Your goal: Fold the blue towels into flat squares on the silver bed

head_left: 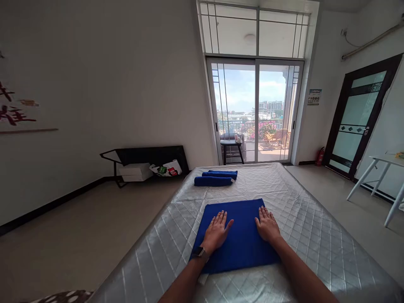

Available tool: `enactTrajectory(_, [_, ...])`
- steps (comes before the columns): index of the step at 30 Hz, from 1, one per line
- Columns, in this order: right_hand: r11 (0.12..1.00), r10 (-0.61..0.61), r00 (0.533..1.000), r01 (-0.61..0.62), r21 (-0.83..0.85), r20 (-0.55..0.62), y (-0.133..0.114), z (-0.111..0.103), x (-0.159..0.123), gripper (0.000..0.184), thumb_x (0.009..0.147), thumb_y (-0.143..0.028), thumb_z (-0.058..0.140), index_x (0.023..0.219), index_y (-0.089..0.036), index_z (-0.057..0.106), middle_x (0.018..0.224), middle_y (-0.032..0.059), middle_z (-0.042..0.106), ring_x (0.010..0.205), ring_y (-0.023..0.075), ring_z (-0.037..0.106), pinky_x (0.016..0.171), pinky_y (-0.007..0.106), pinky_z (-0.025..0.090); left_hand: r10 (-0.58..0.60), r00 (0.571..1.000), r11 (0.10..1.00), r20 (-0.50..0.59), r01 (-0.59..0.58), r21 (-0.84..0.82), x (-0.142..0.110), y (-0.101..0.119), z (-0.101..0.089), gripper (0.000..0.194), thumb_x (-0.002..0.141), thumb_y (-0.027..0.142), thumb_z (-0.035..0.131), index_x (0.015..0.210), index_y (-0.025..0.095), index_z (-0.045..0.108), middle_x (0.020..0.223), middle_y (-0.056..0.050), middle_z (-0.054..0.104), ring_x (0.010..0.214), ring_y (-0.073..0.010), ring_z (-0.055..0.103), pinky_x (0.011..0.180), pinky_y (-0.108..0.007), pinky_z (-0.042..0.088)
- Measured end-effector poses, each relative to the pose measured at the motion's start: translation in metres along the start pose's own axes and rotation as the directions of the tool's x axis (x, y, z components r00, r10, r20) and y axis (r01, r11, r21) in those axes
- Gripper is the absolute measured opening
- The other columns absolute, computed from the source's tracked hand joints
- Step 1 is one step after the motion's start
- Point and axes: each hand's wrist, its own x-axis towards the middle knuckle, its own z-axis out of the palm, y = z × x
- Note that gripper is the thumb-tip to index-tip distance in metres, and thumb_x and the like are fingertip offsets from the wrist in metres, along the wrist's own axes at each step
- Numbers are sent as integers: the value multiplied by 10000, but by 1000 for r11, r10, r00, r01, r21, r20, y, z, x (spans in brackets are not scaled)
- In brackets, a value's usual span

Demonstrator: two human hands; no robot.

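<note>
Sliding door [257, 110]: glass panels stand beyond the mattress's far end.
Mattress [311, 227]: silvery, quilted, slightly wrinkled.
Blue cloth [242, 237]: spread flat on the mattress's near half.
Rolled blue cloths [213, 181]: lie near the mattress's far end.
Left hand [216, 231]: open, palm down on the blue cloth above the mattress, thumb apart.
Right hand [267, 226]: open, pressed flat by the cloth's right edge, above the mattress, thumb apart.

dim room — daylight from the glass doors [256, 110]; glossy sheen on mattress; edges stretched
</note>
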Motion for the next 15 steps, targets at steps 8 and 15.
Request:
enactTrajectory(8, [998,20,1000,-20,-60,8,-8,-13,-5,644,1012,-354,229,1580,-54,267,1657,127,213,1545,213,153,1233,413,141,-63,993,998,-101,64,4,-55,-81,3,716,1005,601,178,1533,168,392,1512,-155,525,1435,-282,431,1166,-485,358])
enactTrajectory(15, [990,-130,989,125,-66,-76,0,-35,-72,449,936,-215,408,1305,-183,661,1451,137,581,1356,269,507,1139,414,351,-117,990,992,-82,111,-67,-52,-64,-7,744,995,606,169,1489,132,459,1506,-182,524,1438,-293,428,1176,-485,341])
